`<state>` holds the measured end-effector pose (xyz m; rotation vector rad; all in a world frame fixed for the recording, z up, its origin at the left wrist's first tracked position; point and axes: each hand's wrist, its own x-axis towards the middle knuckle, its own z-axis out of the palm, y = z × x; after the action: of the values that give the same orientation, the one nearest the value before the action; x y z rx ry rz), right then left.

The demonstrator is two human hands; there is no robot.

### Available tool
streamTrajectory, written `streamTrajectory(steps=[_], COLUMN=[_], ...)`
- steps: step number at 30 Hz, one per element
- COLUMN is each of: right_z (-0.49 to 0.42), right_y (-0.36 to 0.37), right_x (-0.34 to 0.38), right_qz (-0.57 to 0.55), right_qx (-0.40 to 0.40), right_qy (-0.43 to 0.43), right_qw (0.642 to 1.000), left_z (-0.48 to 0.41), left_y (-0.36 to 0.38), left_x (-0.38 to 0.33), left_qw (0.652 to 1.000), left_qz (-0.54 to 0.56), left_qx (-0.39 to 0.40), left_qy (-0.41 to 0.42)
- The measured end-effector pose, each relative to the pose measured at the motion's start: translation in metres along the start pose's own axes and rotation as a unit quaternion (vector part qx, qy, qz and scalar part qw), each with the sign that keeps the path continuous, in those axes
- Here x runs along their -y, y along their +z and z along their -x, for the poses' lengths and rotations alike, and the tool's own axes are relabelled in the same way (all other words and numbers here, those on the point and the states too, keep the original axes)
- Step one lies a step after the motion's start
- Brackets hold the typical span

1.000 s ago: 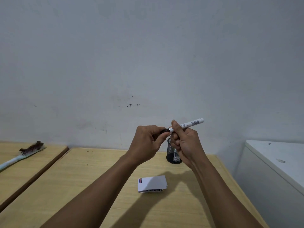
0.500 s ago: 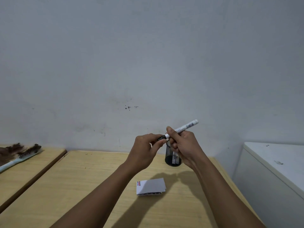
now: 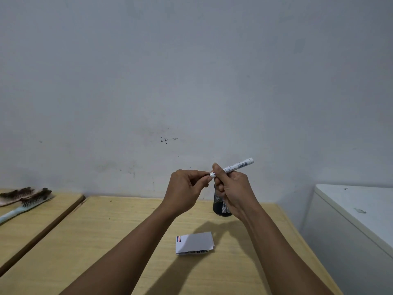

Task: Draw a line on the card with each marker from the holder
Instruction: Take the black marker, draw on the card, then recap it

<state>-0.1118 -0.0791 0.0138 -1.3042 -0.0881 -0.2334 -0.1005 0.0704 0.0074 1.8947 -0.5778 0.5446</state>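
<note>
A white marker [image 3: 236, 167] is held level in the air, above the table's far side. My right hand [image 3: 232, 189] is wrapped around its barrel. My left hand [image 3: 185, 190] pinches the marker's left end, and my fingers hide the cap there. Behind my right hand a black mesh holder [image 3: 219, 206] stands on the table, half hidden. In it I see the white barrels of other markers. Nearer to me a folded white card [image 3: 195, 242] lies flat, below and between my hands. It has short red and blue lines at its upper left corner.
The wooden table [image 3: 106, 241] runs to the wall. To its left, across a narrow gap, a second table [image 3: 32, 226] holds a feather duster [image 3: 25, 200]. A white cabinet [image 3: 357, 211] stands close on the right.
My hands have come together. The black tip that showed between them earlier is now hidden at my left fingertips. The marker sits a little lower in the view.
</note>
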Motion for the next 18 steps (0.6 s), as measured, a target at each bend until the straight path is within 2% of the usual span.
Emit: streamTrajectory(steps=[1, 3, 6, 8, 11, 15, 18], right_z=[0.0, -0.002, -0.011, -0.016, -0.026, -0.046, -0.064], right_y=[0.0, -0.002, -0.013, -0.021, -0.033, -0.047, -0.061], right_x=[0.0, 0.0, -0.005, -0.006, -0.004, 0.009, 0.02], right_qz=[0.023, 0.141, 0.315, 0.396, 0.483, 0.476, 0.437], right_qx=[-0.011, -0.066, -0.148, -0.124, -0.083, -0.079, -0.101], right_qy=[0.004, -0.021, -0.169, -0.237, -0.267, -0.303, -0.273], right_qw=[1.0, 0.988, 0.922, 0.878, 0.83, 0.822, 0.851], left_z=[-0.002, -0.005, -0.017, -0.026, -0.04, -0.056, -0.063], left_y=[0.001, 0.003, 0.004, 0.005, 0.009, 0.018, 0.026], left_x=[0.002, 0.003, 0.004, 0.001, -0.004, -0.009, -0.002], left_qw=[1.0, 0.999, 0.993, 0.979, 0.965, 0.966, 0.963], left_qz=[0.005, 0.004, -0.097, -0.169, -0.197, -0.158, -0.208], left_qx=[-0.005, -0.03, -0.039, -0.02, -0.006, -0.028, -0.016], left_qy=[-0.009, -0.011, 0.06, 0.114, 0.174, 0.201, 0.171])
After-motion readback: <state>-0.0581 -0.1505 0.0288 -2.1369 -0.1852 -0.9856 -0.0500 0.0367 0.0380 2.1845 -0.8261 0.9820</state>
